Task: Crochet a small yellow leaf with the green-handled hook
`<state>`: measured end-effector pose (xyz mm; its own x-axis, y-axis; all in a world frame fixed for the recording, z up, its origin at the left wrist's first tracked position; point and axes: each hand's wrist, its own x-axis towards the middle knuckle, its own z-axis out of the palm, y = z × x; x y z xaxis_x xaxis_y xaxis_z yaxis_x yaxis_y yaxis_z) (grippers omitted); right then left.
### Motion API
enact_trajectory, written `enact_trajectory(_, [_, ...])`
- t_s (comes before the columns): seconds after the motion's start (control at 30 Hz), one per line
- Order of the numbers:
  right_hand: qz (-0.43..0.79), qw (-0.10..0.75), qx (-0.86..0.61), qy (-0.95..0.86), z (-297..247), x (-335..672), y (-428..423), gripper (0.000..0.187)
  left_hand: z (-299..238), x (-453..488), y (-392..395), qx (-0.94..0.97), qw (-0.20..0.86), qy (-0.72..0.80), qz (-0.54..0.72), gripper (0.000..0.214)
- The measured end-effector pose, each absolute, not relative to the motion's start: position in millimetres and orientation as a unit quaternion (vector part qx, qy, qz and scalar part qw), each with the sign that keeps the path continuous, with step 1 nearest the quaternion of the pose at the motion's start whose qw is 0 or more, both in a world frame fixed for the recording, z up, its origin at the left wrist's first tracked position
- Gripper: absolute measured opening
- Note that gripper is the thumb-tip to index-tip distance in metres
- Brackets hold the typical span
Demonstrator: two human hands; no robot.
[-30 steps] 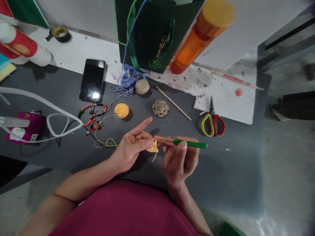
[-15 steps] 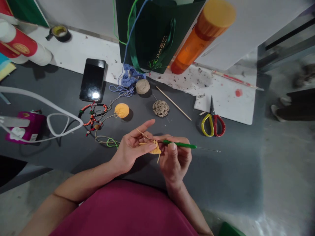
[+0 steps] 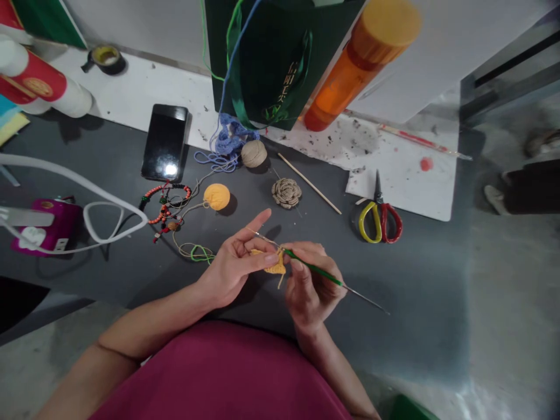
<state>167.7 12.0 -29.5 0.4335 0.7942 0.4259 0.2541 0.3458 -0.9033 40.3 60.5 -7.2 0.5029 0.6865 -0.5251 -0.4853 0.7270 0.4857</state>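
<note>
While the left hand [image 3: 231,265] pinches a small yellow crochet piece [image 3: 275,266] between thumb and fingers, the right hand [image 3: 308,283] grips a green hook [image 3: 312,267] just beside it.

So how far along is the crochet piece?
Done: a beige rosette looks finished. In hand: left hand pinches a small yellow piece, right hand holds the green crochet hook into it. Left: probably most of it; the yellow yarn ball looks nearly full.
</note>
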Motion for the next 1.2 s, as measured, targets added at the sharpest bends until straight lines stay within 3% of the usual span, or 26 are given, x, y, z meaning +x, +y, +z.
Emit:
enact_trajectory(0.47, [0.183, 0.670, -0.581, -0.425, -19.0, 165.4, 16.8, 0.015, -7.7, 37.4, 63.2, 0.130, 0.861, 0.348, 0.348, 0.075])
enact_trajectory(0.7, [0.344, 0.687, -0.546, -0.334, -25.8, 167.2, 16.4, 0.017, -8.8, 40.1, 62.4, 0.132, 0.863, 0.332, 0.356, 0.057])
enact_trajectory(1.03, [0.342, 0.689, -0.547, -0.330, -32.7, 162.4, 16.9, 0.018, -11.5, 37.9, 56.2, 0.244, 0.823, 0.363, 0.362, 0.079])
enact_trajectory(1.2, [0.304, 0.654, -0.546, -0.427, -29.0, 166.2, 15.0, 0.011, -11.2, 39.2, 56.2, 0.279, 0.781, 0.397, 0.394, 0.081])
